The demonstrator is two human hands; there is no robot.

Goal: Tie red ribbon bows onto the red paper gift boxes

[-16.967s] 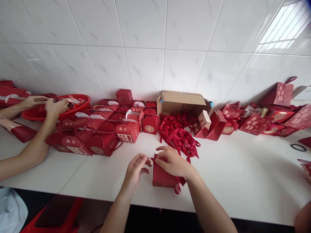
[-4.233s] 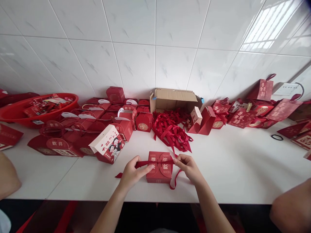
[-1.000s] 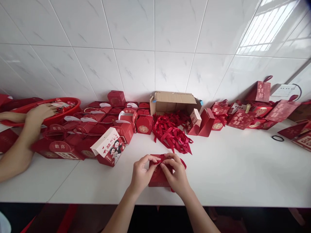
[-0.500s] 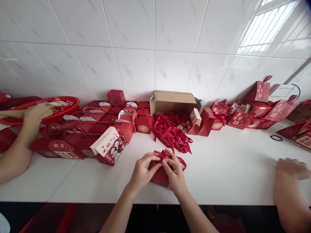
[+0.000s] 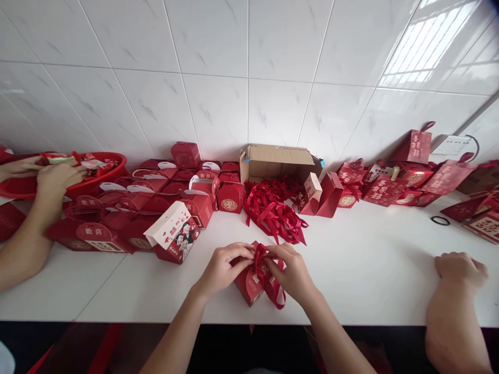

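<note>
In front of me on the white table (image 5: 351, 291) stands a small red gift box (image 5: 248, 284) with printed characters. A red ribbon (image 5: 260, 259) is looped at its top, and a loose end hangs down the right side. My left hand (image 5: 224, 267) pinches the ribbon from the left, fingers closed at the top of the box. From the right, my right hand (image 5: 290, 270) also has its fingers closed on the ribbon. Just beyond lies a heap of red ribbons (image 5: 275, 213), spilling from an open cardboard box (image 5: 278, 155).
Several red gift boxes (image 5: 128, 236) stand in rows at left, near a red basin (image 5: 120, 165) where a co-worker's hands (image 5: 58, 176) hold packets. More finished-looking boxes (image 5: 384, 189) stand at right. Another person's hand (image 5: 462, 267) rests near a black ring (image 5: 440, 221).
The gift box has turned, so its printed side now shows. My hands have moved slightly apart along the ribbon. At left, the co-worker's hands have lifted packets; the right-hand person's arm shifted left.
</note>
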